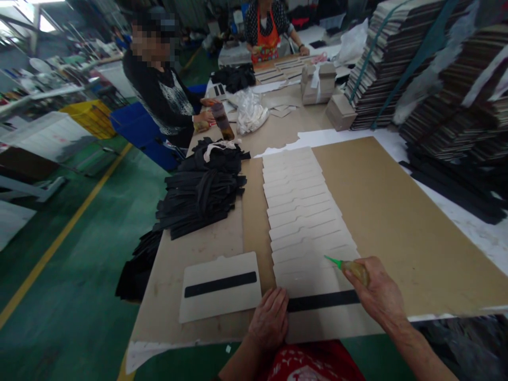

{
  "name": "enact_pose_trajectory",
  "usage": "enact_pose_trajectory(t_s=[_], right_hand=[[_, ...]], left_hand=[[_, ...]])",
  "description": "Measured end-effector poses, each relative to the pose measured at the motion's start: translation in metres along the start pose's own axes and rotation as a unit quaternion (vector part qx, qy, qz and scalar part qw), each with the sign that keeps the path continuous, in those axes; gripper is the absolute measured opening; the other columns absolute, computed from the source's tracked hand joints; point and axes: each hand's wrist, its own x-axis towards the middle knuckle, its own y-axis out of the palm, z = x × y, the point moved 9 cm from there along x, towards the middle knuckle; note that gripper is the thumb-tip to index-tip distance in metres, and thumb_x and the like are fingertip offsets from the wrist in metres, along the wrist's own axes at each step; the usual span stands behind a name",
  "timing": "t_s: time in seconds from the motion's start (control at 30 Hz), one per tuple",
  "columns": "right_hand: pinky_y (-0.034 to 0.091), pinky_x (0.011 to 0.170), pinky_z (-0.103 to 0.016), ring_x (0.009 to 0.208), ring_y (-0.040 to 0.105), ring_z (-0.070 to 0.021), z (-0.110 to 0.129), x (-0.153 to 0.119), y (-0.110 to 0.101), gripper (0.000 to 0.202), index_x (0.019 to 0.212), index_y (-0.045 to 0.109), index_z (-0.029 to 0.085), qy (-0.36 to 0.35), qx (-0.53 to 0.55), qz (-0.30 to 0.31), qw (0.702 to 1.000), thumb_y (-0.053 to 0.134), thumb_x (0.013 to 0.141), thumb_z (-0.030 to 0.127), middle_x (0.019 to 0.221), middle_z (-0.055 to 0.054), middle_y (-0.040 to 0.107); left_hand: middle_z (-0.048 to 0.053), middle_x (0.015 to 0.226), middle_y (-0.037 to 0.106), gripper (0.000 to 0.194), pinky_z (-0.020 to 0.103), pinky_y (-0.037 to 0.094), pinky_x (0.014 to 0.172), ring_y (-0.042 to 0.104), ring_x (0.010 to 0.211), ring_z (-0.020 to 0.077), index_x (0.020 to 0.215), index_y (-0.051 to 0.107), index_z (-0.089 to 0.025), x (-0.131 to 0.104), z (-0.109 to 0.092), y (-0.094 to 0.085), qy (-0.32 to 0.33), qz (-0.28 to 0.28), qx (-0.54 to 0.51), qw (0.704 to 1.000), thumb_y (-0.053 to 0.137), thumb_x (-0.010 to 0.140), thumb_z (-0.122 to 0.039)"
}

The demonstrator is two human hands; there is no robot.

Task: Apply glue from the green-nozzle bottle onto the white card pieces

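My right hand (379, 291) is closed around a small squeeze bottle of yellowish glue (359, 272) with a green nozzle. The nozzle points left, above a row of overlapping pale grey cardboard pieces (305, 233). On the nearest piece lies a black strip (321, 301), its right end reaching to my right hand. My left hand (272, 315) rests palm down at the left end of that strip, fingers laid along the card's edge. Left of it sits a separate cardboard piece (220, 307) bearing its own black strip (220, 284).
Piles of black strips (202, 196) lie on the left of the table. A brown board (397, 222) covers the right side. Tall tied cardboard stacks (392, 58) stand at back right. One person (166, 90) works at the left edge, another (268, 26) at the far end.
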Motion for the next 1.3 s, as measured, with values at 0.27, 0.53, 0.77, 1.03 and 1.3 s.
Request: enact_pose_trajectory(t_s=[0.27,0.53,0.77,1.03,1.3], right_hand=[[0.044,0.067,-0.03,0.078,0.059,-0.016,0.027,-0.004,0.014,0.039,0.097,0.058,0.022,-0.053,0.01,0.03,0.998,0.043,0.09,0.057,0.092,-0.004,0.061],[0.045,0.068,-0.029,0.08,0.059,-0.016,0.057,-0.012,0.029,0.039,0.098,0.057,0.022,-0.102,0.025,0.058,0.993,0.041,0.091,0.057,0.093,-0.004,0.06],[0.044,0.065,-0.027,0.079,0.059,-0.0153,0.071,-0.015,0.041,0.038,0.095,0.057,0.023,-0.096,0.03,0.075,0.992,0.044,0.09,0.058,0.091,-0.002,0.058],[0.046,0.071,-0.027,0.083,0.058,-0.0151,0.098,-0.022,0.052,0.031,0.096,0.057,0.023,-0.142,0.036,0.085,0.986,0.045,0.091,0.05,0.094,-0.003,0.058],[0.046,0.072,-0.026,0.084,0.058,-0.0148,0.117,-0.028,0.061,0.023,0.096,0.057,0.023,-0.183,0.043,0.091,0.978,0.048,0.091,0.044,0.093,-0.002,0.058]], left_hand=[[0.008,0.135,0.058,0.044,0.04,0.04,0.109,0.049,0.127,0.024,0.132,0.054,-0.009,-0.001,-0.001,0.002,0.003,0.007,-0.005,1.0,0.044,0.092,-0.024],[0.007,0.138,0.056,0.045,0.04,0.037,0.112,0.048,0.128,0.0237,0.133,0.053,-0.01,-0.005,-0.001,0.009,-0.012,0.02,-0.016,1.0,0.043,0.092,-0.026],[0.005,0.139,0.055,0.047,0.04,0.031,0.116,0.045,0.13,0.0234,0.135,0.051,-0.012,-0.012,0.0,0.019,-0.021,0.014,-0.032,0.999,0.045,0.093,-0.031],[0.006,0.137,0.056,0.046,0.04,0.03,0.117,0.045,0.13,0.0229,0.134,0.051,-0.011,-0.012,0.0,0.019,-0.026,0.012,-0.042,0.999,0.045,0.092,-0.029],[0.006,0.136,0.056,0.046,0.04,0.03,0.118,0.044,0.13,0.0229,0.133,0.051,-0.011,-0.013,0.0,0.023,-0.026,0.011,-0.051,0.998,0.045,0.092,-0.03]])
